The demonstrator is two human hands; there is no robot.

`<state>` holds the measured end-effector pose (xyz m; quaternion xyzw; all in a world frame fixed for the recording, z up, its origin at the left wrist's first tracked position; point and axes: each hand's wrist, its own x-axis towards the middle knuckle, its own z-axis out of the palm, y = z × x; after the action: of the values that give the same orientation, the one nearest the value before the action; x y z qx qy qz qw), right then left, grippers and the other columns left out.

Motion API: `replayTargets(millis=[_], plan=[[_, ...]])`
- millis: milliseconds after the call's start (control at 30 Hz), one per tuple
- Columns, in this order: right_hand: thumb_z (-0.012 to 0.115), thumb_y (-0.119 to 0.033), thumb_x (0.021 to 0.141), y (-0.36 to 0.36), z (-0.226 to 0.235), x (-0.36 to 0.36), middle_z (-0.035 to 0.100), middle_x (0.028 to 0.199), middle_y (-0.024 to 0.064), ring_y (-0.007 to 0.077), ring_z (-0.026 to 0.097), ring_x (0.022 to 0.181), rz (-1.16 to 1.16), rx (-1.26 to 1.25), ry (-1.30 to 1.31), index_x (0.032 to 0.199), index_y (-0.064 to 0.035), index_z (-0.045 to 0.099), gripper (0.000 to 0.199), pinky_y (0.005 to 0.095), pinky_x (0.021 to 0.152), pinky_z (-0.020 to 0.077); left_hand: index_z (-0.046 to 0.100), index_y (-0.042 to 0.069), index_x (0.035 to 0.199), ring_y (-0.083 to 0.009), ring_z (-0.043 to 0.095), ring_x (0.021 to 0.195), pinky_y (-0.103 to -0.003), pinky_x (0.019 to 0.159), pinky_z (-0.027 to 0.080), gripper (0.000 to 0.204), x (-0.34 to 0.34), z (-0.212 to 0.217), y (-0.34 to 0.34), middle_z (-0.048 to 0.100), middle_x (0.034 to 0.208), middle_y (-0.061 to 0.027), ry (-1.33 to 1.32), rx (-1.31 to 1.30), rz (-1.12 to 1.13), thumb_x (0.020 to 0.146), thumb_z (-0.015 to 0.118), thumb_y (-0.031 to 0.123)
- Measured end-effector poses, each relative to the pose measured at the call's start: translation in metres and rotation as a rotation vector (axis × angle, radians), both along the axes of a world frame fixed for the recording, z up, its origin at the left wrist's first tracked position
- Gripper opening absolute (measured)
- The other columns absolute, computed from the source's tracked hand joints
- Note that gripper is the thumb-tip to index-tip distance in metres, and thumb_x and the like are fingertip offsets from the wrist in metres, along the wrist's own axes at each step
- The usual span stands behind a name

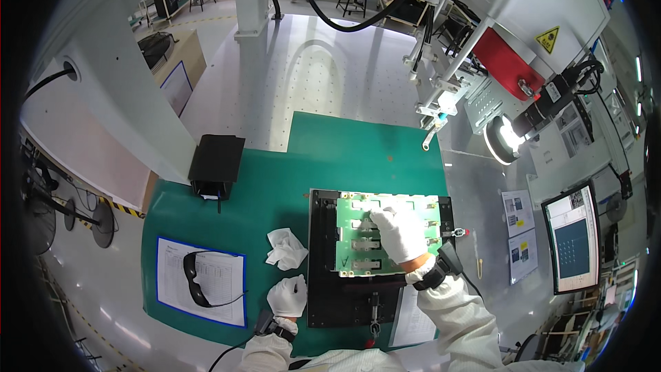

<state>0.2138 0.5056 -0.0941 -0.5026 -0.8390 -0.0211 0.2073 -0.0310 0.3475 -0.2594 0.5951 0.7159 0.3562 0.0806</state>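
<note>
White gloves cover the left hand [287, 296] and right hand [399, 233]; the creased sleeves [463, 317] are white too. Black wrist straps [432, 277] carry dark boxes [450, 259], at ten o'clock on the left and half past one on the right, with thin black cables [231, 351] running toward eight and five o'clock.

Two gloves [401, 235], one board [349, 217], one tissue [287, 249]

A green board [365, 234] bearing rows of silvery parts [366, 264] lies flat, seemingly seated on a black fixture [323, 262]
</note>
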Motion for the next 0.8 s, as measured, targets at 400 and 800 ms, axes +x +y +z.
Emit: replayTargets(millis=[400,800], plan=[[0.064,-0.004,0.082,-0.036,0.002,-0.001,0.068,0.079,0.0083,0.0309,0.066,0.073,0.046,-0.084,0.153,0.090,-0.0118,0.070,0.013,0.0409,0.063,0.0520,0.066,0.012,0.069,-0.0299,0.061,0.056,-0.041,0.051,0.048,0.017,-0.001,-0.003,-0.001,0.061,0.063,-0.0071,0.033,0.020,-0.018,0.084,0.074,0.016],[0.065,-0.002,0.077,-0.064,0.015,0.001,0.066,0.077,0.0080,0.0303,0.065,0.074,0.075,-0.128,0.050,0.089,-0.0118,0.070,0.016,0.0429,0.063,0.0511,0.065,0.011,0.068,-0.0302,0.061,0.056,-0.041,0.051,0.048,0.019,-0.002,-0.002,-0.003,0.061,0.063,-0.0079,0.028,0.009,-0.004,0.085,0.073,0.016]])
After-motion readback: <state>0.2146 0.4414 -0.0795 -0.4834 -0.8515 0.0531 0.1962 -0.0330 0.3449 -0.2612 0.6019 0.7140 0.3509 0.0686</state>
